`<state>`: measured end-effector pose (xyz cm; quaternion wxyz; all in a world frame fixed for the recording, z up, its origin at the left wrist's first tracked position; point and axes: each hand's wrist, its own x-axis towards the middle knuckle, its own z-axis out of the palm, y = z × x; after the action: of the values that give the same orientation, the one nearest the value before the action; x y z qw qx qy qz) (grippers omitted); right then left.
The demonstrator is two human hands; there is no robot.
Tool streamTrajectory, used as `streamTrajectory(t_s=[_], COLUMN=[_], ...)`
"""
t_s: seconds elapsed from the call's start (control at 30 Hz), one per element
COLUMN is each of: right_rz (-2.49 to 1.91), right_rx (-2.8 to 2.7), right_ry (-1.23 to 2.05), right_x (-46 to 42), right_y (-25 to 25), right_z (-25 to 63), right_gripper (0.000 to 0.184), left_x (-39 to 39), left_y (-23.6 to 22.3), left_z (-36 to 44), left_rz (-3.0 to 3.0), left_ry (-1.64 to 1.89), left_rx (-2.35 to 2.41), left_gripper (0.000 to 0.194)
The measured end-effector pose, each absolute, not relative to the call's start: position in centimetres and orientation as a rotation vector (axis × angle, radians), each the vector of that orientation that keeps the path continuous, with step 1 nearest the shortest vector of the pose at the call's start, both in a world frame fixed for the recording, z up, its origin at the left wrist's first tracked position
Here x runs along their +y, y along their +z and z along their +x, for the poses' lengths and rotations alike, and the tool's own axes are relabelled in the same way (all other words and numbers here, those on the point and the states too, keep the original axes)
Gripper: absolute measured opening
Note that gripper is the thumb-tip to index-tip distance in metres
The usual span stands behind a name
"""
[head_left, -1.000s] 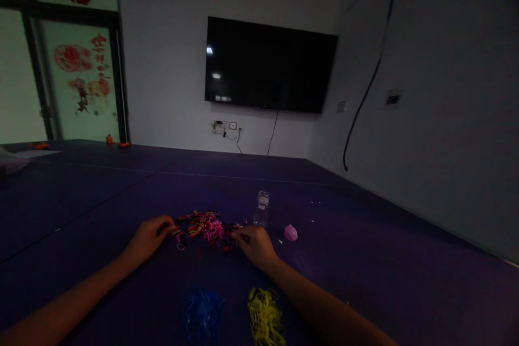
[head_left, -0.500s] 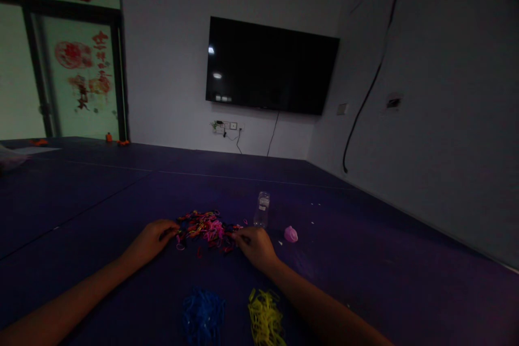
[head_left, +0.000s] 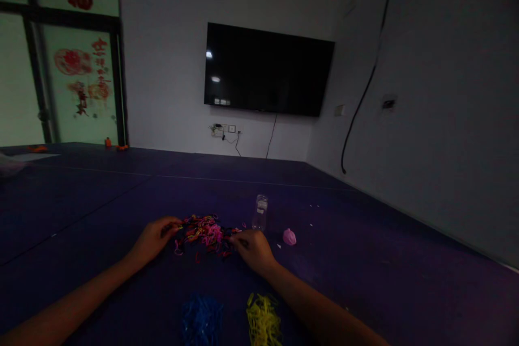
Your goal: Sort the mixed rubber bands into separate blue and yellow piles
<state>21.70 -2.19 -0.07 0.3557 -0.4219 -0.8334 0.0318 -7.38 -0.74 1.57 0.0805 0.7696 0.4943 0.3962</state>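
Note:
A loose pile of small coloured rubber bands (head_left: pixel 208 233), mostly pink, red, orange and dark, lies on the purple surface between my hands. My left hand (head_left: pixel 156 238) is at the pile's left edge, thumb and forefinger pinched on a rubber band that is hard to make out in the dim light. On the right side, my right hand (head_left: pixel 255 250) has its fingertips closed at the dark and red bands there. Nearer to me lie a heap of blue rubber bands (head_left: pixel 201 320) and a heap of yellow rubber bands (head_left: pixel 263 320).
Just beyond my right hand stands a clear bottle (head_left: pixel 260 213). A crumpled-looking pink object (head_left: pixel 289 237) lies to its right, with small white scraps around. Farther off are small orange items (head_left: pixel 121 147), a wall-mounted television (head_left: pixel 268 70) and a hanging cable (head_left: pixel 367 86).
The view has tilted up slightly. Both hands stay at the pile's two sides, with only slight finger movement. The heaps and bottle have not moved on the surface.

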Motion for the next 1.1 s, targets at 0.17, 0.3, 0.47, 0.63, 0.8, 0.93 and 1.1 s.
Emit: streamTrajectory(t_s=[0.17, 0.3, 0.47, 0.63, 0.8, 0.93, 1.1], right_rz=[-1.107, -1.104, -1.114, -1.124, -1.11, -1.129, -1.122], right_rx=[-2.147, -2.166, -2.162, -2.179, -2.169, -2.18, -2.189], right_ry=[0.093, 0.096, 0.062, 0.062, 0.066, 0.055, 0.068], right_x=[-2.3, -2.4, -2.3, -2.2, -2.3, -2.5, -2.6], right_y=[0.1, 0.2, 0.0, -0.3, -0.2, 0.1, 0.2], right_z=[21.5, 21.5, 21.6, 21.7, 21.6, 21.5, 21.5], right_gripper=[0.031, 0.03, 0.03, 0.029, 0.026, 0.025, 0.025], left_x=[0.4, 0.7, 0.8, 0.9, 0.6, 0.6, 0.4], left_y=[1.8, 1.4, 0.9, 0.8, 1.2, 1.0, 1.1], left_z=[-5.9, -5.5, -5.8, -5.7, -5.6, -5.5, -5.3], left_rz=[2.258, 2.259, 2.288, 2.359, 2.4, 2.434, 2.497], left_ry=[1.241, 1.228, 1.212, 1.237, 1.24, 1.215, 1.048], left_rx=[1.456, 1.465, 1.43, 1.414, 1.421, 1.412, 1.384], left_gripper=[0.026, 0.025, 0.025, 0.025, 0.026, 0.023, 0.023])
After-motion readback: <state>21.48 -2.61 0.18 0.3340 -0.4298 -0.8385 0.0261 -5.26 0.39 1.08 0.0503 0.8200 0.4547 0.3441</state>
